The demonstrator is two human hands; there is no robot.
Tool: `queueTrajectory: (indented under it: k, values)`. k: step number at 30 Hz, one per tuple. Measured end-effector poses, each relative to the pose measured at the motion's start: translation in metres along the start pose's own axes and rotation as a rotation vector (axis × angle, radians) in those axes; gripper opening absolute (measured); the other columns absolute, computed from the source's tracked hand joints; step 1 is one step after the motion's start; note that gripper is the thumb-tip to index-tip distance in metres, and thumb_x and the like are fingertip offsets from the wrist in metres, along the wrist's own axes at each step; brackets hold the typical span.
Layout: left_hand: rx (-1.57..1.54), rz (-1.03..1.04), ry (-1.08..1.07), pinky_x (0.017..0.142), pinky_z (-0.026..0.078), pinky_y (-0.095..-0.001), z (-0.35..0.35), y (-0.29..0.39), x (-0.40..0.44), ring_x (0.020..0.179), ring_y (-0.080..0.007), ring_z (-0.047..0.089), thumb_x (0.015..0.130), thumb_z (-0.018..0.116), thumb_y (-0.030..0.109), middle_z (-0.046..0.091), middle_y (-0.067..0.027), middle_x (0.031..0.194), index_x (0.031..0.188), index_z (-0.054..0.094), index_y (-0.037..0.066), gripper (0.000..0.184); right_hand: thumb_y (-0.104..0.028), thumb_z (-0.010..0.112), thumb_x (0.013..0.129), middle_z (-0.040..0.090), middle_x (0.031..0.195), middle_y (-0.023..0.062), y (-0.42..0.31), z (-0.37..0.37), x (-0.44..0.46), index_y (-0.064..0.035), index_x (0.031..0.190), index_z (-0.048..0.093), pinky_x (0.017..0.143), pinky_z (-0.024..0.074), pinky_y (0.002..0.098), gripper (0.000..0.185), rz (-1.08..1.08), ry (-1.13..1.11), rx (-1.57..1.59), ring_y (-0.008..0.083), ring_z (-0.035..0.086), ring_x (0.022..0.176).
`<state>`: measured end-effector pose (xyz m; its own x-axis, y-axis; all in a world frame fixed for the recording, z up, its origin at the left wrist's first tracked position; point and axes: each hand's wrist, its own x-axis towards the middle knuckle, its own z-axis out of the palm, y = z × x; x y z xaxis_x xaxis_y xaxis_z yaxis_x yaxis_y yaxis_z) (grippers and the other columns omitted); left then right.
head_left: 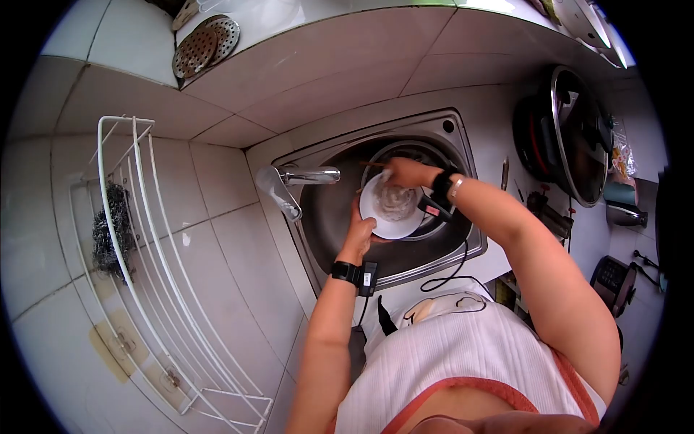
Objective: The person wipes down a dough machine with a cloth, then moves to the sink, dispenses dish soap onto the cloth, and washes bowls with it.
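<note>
Over the steel sink (pixel 318 239), a white bowl (pixel 396 230) is tilted with its inside facing up. My left hand (pixel 359 230) grips its lower left rim, the thumb lying over the edge. My right hand (pixel 406 173) is at the bowl's upper side, fingers closed round something whitish and blurred that reaches into the bowl. A thin brown stick (pixel 372 164) shows just left of my right hand. Behind the bowl, a round metal basin (pixel 434 155) sits in the sink, partly hidden by the bowl and hand.
The faucet (pixel 311 176) reaches over the sink's left side. A white wire rack (pixel 155 217) with a steel scourer (pixel 113 230) hangs on the left wall. A pan with a glass lid (pixel 578 137) stands at the right. Cables hang from both wrists.
</note>
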<state>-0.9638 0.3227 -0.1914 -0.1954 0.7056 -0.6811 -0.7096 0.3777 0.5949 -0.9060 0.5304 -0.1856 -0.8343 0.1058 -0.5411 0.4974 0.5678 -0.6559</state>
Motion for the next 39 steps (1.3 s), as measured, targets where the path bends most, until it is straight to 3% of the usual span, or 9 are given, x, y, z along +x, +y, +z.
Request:
queueTrajectory:
  k: [3,6,10,12,17,26,31,34,39]
  values:
    - [-0.343,0.001,0.142,0.062,0.055,-0.0604,0.008,-0.016,-0.001,0.116,-0.0462,0.042,0.065,0.037,-0.009,0.031,-0.0168,0.134,0.134,0.023,0.023,0.077,-0.018,0.062,0.081,0.065,0.078,0.0098,0.051,0.062,-0.026,0.0023,0.094,0.064,0.065,0.0502,0.0333,0.024,0.06,0.279,0.417,0.0163,0.061,0.07]
    - [-0.523,0.112,0.309,0.071,0.051,-0.0644,0.034,-0.041,0.001,0.122,-0.0457,0.035,0.066,0.035,-0.013,0.025,-0.0158,0.137,0.134,0.02,0.025,0.079,-0.013,0.06,0.081,0.065,0.081,0.0126,0.043,0.138,-0.032,0.0059,0.096,0.062,0.065,0.051,0.0369,0.024,0.601,0.617,1.107,0.0223,0.063,0.072]
    - [-0.569,0.218,0.32,0.077,0.048,-0.0672,0.038,-0.056,-0.003,0.119,-0.0444,0.039,0.067,0.034,-0.016,0.026,-0.0153,0.135,0.132,0.018,0.023,0.078,-0.01,0.062,0.078,0.065,0.087,0.0147,0.006,0.103,-0.051,0.0058,0.099,0.061,0.066,0.0509,0.0371,0.026,0.721,0.442,1.394,0.0216,0.063,0.078]
    - [-0.505,0.155,0.275,0.077,0.048,-0.0661,0.038,-0.044,-0.014,0.117,-0.0441,0.042,0.067,0.035,-0.015,0.027,-0.0155,0.134,0.131,0.019,0.022,0.076,-0.007,0.064,0.073,0.065,0.087,0.0167,0.043,0.071,-0.03,0.0055,0.099,0.06,0.066,0.051,0.0363,0.03,0.317,0.192,0.41,0.0209,0.064,0.081]
    - [-0.261,-0.011,0.071,0.07,0.054,-0.0581,0.022,-0.028,-0.013,0.105,-0.0421,0.053,0.065,0.039,-0.009,0.041,-0.0177,0.124,0.131,0.024,0.016,0.072,-0.019,0.066,0.069,0.064,0.082,0.0199,0.014,0.008,0.018,-0.0007,0.086,0.065,0.071,0.0494,0.0434,0.025,-0.123,-0.008,-0.34,0.0386,0.061,0.083]
    - [-0.021,-0.048,0.114,0.052,0.058,-0.043,-0.001,-0.029,-0.001,0.085,-0.0331,0.062,0.063,0.042,-0.006,0.051,-0.016,0.111,0.129,0.031,0.007,0.068,-0.024,0.073,0.057,0.065,0.083,0.0192,-0.068,0.02,0.011,-0.004,0.086,0.068,0.073,0.0511,0.0418,0.035,-0.408,-0.296,-0.644,0.0349,0.064,0.082]
    - [-0.225,0.053,0.205,0.065,0.057,-0.0532,0.002,-0.025,-0.015,0.099,-0.0386,0.058,0.061,0.042,-0.007,0.049,-0.0173,0.116,0.13,0.033,0.008,0.072,-0.039,0.072,0.072,0.065,0.08,0.0231,-0.001,0.02,-0.021,0.0055,0.087,0.065,0.067,0.0502,0.0375,0.047,0.182,0.158,0.299,0.028,0.065,0.076]
    - [-0.485,0.168,0.319,0.073,0.053,-0.0595,0.026,-0.042,-0.007,0.107,-0.04,0.052,0.062,0.041,-0.009,0.046,-0.0162,0.121,0.131,0.032,0.013,0.073,-0.011,0.064,0.079,0.066,0.088,0.0106,0.024,0.107,-0.034,0.0029,0.097,0.064,0.07,0.0495,0.0351,0.023,0.361,0.535,1.217,0.0201,0.062,0.076]
    - [-0.732,0.22,0.322,0.09,0.043,-0.0588,0.042,-0.072,-0.008,0.119,-0.0368,0.043,0.073,0.045,-0.009,0.041,-0.0149,0.13,0.13,0.036,0.012,0.061,0.0,0.057,0.076,0.065,0.093,0.0124,0.003,0.111,-0.049,0.0037,0.105,0.06,0.072,0.0495,0.0363,0.03,0.483,0.58,1.123,0.0228,0.062,0.082]
